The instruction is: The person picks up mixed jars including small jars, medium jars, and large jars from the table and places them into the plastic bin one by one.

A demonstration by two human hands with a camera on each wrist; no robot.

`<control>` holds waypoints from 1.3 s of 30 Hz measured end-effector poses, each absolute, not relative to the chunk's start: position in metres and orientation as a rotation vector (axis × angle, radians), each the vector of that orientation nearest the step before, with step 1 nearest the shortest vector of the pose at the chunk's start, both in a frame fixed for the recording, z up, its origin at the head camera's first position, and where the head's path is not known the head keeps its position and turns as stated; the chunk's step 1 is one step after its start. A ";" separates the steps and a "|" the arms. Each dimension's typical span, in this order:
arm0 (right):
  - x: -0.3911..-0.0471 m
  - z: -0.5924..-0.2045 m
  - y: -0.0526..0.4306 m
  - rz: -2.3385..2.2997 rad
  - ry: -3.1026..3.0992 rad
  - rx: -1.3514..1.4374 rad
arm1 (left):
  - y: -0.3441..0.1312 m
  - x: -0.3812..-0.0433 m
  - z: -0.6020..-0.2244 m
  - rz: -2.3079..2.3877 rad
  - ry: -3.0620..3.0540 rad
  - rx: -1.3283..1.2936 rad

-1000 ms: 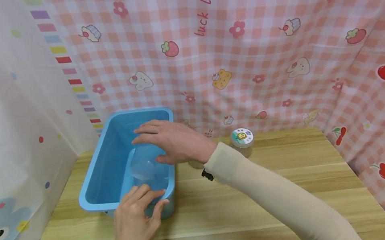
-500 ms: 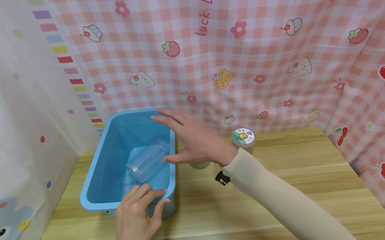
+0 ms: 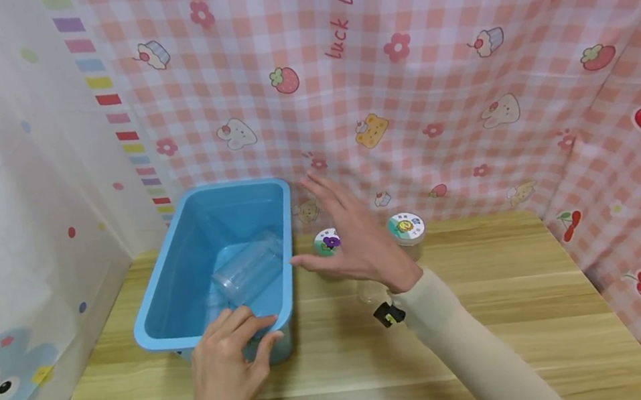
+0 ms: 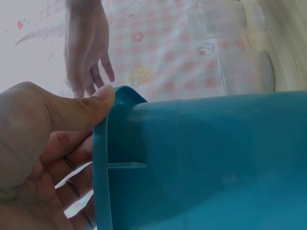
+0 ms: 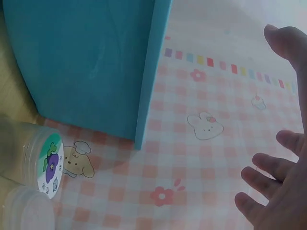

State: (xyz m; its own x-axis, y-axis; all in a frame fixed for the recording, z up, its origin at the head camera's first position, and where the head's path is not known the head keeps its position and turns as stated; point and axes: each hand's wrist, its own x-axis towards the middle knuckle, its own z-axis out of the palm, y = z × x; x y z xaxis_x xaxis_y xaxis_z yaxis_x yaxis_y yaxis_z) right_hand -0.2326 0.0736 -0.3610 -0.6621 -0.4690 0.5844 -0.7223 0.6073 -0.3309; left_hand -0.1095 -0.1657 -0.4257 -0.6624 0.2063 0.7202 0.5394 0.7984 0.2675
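My left hand (image 3: 226,361) grips the near right rim of a blue plastic tub (image 3: 153,296). In the left wrist view its thumb (image 4: 88,108) lies outside the rim and its fingers are behind it. A clear plastic jar (image 3: 248,274) lies on its side on the tub's floor. My right hand (image 3: 356,242) hovers right of the tub with its fingers spread, holding nothing. Below it stands a jar with a purple-flower lid (image 3: 326,242), partly hidden by the hand. Another clear jar (image 3: 367,290) is mostly covered by the right wrist.
Farther right stands a jar with a yellow-flower lid (image 3: 406,226), near the back edge of the wooden table (image 3: 464,323). A pink checked curtain (image 3: 439,83) hangs behind the table, and a white printed sheet (image 3: 19,172) hangs at the left.
My right hand has moved from over the tub to the right, away from the clear jar, which has settled on the tub's floor. The purple-flower lid has come into view. My left hand stays put.
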 end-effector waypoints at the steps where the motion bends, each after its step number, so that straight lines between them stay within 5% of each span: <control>1: -0.232 -0.362 0.075 0.785 -2.386 0.933 | -0.166 -0.109 -0.426 -0.611 -2.281 -0.547; 39: -0.219 -0.428 0.126 1.308 -2.467 0.349 | -0.165 -0.110 -0.427 -0.616 -2.273 -0.543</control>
State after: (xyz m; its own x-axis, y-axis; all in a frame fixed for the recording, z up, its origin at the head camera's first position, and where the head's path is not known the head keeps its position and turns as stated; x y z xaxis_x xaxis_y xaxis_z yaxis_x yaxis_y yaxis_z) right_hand -0.2191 0.1260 -0.4282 -0.9168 -0.0620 0.3944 -0.3613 0.5493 -0.7535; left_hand -0.1098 -0.1649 -0.4269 -0.6601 0.2003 0.7239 0.5387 0.7979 0.2704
